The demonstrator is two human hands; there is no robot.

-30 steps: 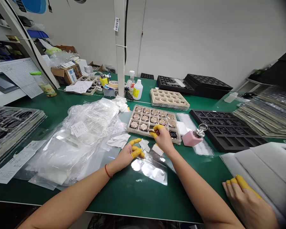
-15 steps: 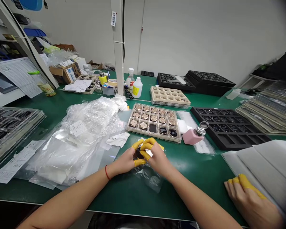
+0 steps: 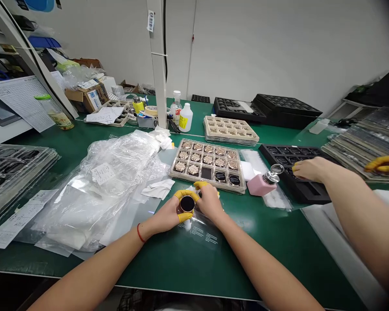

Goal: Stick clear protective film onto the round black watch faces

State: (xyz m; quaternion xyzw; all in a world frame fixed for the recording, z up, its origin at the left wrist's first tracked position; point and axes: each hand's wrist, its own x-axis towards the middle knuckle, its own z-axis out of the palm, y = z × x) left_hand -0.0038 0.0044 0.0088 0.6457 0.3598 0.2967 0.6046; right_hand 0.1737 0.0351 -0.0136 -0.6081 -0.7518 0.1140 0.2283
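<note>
Between fingers [image 3: 185, 217], round black disc [image 3: 187, 204]

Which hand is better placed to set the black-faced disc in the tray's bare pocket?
Probably the right hand: it is nearer the bare pocket in the front row of the tray, close beside the black-faced disc. The left hand grips the disc from farther left.

Single head cam, worn up top, looks fwd & down across flat green tabletop [image 3: 181, 268]. Wearer's yellow-tipped L hand [image 3: 169, 214] & R hand [image 3: 211, 203] sit close, just below ctr; plain white wall [image 3: 262, 52] = far bg.
</note>
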